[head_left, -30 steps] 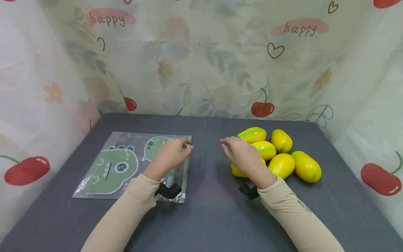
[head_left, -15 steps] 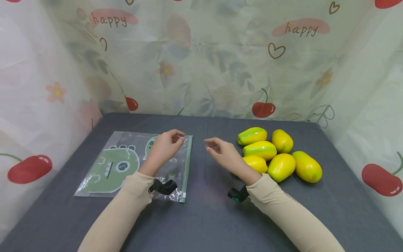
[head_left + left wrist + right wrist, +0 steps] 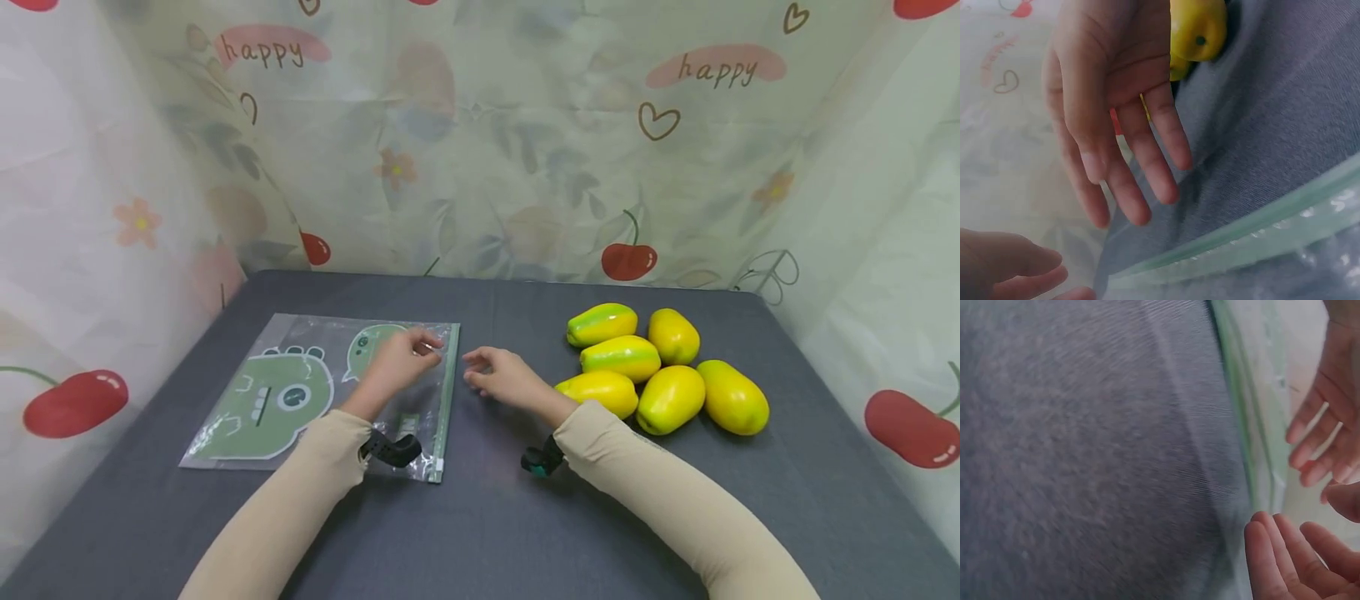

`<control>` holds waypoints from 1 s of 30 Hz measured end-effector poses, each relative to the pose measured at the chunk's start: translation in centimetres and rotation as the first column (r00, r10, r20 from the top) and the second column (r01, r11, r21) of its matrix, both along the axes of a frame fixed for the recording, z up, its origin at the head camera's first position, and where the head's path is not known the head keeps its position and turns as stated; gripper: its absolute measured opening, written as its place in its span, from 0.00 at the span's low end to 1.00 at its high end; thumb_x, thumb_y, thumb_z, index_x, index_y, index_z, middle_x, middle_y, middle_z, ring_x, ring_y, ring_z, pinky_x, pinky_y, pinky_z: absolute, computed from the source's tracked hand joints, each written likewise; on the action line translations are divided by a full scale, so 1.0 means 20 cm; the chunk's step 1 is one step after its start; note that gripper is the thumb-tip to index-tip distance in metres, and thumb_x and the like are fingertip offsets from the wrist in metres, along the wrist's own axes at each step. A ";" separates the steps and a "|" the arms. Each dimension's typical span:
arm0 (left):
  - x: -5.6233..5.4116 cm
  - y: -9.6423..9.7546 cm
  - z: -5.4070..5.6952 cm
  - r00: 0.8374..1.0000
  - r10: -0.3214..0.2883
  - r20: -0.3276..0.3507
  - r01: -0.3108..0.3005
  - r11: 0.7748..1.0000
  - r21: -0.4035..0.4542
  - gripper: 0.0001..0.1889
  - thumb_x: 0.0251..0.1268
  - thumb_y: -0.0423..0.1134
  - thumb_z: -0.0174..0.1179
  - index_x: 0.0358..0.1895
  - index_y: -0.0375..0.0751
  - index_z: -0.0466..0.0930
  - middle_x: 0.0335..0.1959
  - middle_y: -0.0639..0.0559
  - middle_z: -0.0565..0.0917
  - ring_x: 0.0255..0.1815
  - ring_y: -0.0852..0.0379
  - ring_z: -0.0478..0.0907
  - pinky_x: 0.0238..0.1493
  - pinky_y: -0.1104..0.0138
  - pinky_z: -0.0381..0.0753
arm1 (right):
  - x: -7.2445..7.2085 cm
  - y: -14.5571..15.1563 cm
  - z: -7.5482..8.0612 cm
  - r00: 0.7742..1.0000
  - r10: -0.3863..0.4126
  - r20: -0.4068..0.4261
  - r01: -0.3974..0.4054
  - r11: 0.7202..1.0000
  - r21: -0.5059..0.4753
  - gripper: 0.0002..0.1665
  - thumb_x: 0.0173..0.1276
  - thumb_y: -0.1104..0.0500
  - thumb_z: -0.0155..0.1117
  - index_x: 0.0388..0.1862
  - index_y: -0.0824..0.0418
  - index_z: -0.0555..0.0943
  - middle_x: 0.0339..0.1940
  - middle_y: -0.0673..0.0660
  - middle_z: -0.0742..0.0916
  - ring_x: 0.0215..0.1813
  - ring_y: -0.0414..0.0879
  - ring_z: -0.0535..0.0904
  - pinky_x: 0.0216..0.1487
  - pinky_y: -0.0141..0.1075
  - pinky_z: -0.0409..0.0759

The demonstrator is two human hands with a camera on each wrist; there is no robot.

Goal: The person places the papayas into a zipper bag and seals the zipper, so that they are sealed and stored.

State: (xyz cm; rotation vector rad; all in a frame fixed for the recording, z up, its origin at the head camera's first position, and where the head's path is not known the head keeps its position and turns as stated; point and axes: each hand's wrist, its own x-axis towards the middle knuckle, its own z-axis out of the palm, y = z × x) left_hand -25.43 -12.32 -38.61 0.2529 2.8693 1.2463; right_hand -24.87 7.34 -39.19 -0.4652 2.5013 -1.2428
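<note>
A clear zip bag (image 3: 258, 425) printed with green cartoon dinosaurs lies flat on the left of the dark cloth. Its green zip strip (image 3: 449, 400) runs along the right side. Over that end of the bag hovers my left hand (image 3: 397, 362), fingers loosely bent, holding nothing. Just right of the strip is my right hand (image 3: 506, 379), also relaxed, its fingertips pointing at the left hand. In the left wrist view the right hand (image 3: 1119, 106) shows an empty palm. The right wrist view has the green zip edge (image 3: 1244, 419) beside both hands.
Several yellow, green-streaked, papaya-like fruits (image 3: 671, 400) are grouped right of the right hand. The dark grey cloth (image 3: 495, 525) covers the table. Patterned curtains (image 3: 480, 167) stand behind and at both sides. Each wrist wears a black camera (image 3: 393, 448).
My right hand has moved left, away from the fruits toward the bag's zip edge. My left hand has shifted slightly left and stays over the bag.
</note>
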 end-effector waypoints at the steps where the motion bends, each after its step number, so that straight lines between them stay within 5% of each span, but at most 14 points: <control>1: 0.00 0.00 -0.01 1.000 -0.001 0.007 0.001 1.000 0.002 0.14 0.60 0.37 0.60 0.47 0.38 0.83 0.40 0.41 0.87 0.40 0.48 0.82 0.38 0.61 0.78 | -0.01 -0.01 -0.01 1.000 0.002 0.017 -0.002 1.000 -0.010 0.23 0.71 0.60 0.58 0.64 0.64 0.74 0.50 0.59 0.85 0.42 0.46 0.84 0.42 0.35 0.83; 8: -0.02 0.01 -0.05 0.995 -0.023 0.101 0.025 1.000 -0.014 0.15 0.59 0.39 0.64 0.49 0.39 0.83 0.42 0.42 0.87 0.42 0.49 0.84 0.44 0.58 0.80 | -0.05 -0.04 -0.06 0.997 0.003 0.080 0.004 0.996 -0.087 0.22 0.68 0.67 0.58 0.60 0.69 0.75 0.41 0.62 0.87 0.33 0.43 0.83 0.36 0.35 0.84; 15: -0.03 0.03 -0.07 0.990 -0.035 0.137 0.039 0.999 -0.027 0.17 0.57 0.41 0.67 0.48 0.39 0.82 0.42 0.42 0.87 0.44 0.48 0.84 0.46 0.56 0.81 | -0.08 -0.04 -0.07 0.997 0.003 0.080 -0.001 1.000 -0.024 0.26 0.63 0.64 0.66 0.61 0.67 0.74 0.29 0.56 0.86 0.25 0.40 0.80 0.30 0.33 0.81; 30: -0.07 0.05 -0.08 0.979 -0.029 0.203 0.048 0.995 -0.089 0.18 0.52 0.40 0.70 0.45 0.37 0.82 0.38 0.44 0.87 0.37 0.54 0.82 0.38 0.64 0.78 | -0.10 -0.09 -0.08 0.996 -0.006 0.087 0.002 0.999 0.041 0.34 0.56 0.62 0.73 0.63 0.62 0.73 0.27 0.54 0.87 0.20 0.39 0.75 0.25 0.30 0.77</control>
